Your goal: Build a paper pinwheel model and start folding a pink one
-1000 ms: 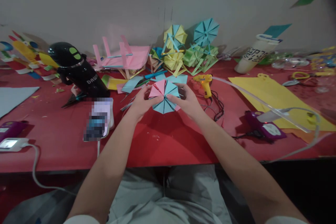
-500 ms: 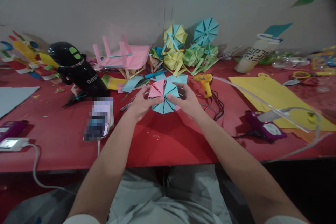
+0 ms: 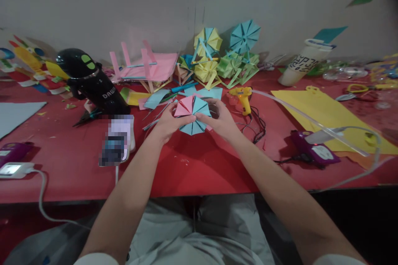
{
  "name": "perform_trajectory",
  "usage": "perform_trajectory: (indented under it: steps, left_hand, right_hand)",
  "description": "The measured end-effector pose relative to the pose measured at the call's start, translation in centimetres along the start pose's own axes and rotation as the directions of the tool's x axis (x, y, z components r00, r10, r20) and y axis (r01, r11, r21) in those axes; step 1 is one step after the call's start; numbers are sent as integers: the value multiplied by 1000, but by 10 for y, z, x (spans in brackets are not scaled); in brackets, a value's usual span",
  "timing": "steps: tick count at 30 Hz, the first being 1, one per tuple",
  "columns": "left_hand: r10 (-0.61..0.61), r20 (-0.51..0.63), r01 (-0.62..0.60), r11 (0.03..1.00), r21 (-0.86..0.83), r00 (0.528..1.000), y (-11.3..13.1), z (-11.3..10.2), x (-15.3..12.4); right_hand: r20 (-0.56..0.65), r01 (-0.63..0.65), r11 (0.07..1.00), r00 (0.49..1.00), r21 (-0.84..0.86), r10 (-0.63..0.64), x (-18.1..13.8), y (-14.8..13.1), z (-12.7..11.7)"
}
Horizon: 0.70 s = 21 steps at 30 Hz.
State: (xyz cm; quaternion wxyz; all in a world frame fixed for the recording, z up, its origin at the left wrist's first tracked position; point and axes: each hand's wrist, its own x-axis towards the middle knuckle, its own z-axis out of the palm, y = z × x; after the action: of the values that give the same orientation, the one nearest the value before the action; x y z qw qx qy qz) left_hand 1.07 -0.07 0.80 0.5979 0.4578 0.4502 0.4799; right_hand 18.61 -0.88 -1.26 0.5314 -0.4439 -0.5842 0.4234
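Observation:
Between my hands is a folded paper wheel (image 3: 202, 107), mostly light blue with a pink section at its upper left. My left hand (image 3: 168, 124) grips its left edge, the thumb lying across the front toward the centre. On the other side my right hand (image 3: 222, 122) holds the right edge, its thumb tip also near the centre. The fingers behind the paper are partly hidden. A yellow hot glue gun (image 3: 244, 98) rests just beyond my right hand. Blue paper pieces (image 3: 157, 98) lie behind the wheel.
Several finished paper wheels (image 3: 245, 36) stand at the wall beside a pink paper table (image 3: 158, 66). A black bottle (image 3: 96, 87) and a phone (image 3: 118, 140) are on the left. Rightward are yellow sheets (image 3: 323, 120), a purple power strip (image 3: 315, 149), a cup (image 3: 306, 62) and scissors (image 3: 354, 91).
The paper wheel has shifted very slightly left in my hands, and my right thumb has moved a little down and left. Everything else stays where it was.

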Motion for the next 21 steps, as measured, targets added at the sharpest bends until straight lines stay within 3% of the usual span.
perform_trajectory:
  steps: [5,21]
  left_hand:
    - [-7,-2,7,1000,-3,1000,0,0,1]
    - [5,-22,-5,1000,3,1000,-2,-2,1]
  right_hand:
    - [31,-32,996,999,86,29,0,-1,-2]
    - [36,-24,997,999,70,21,-1,-3,-3]
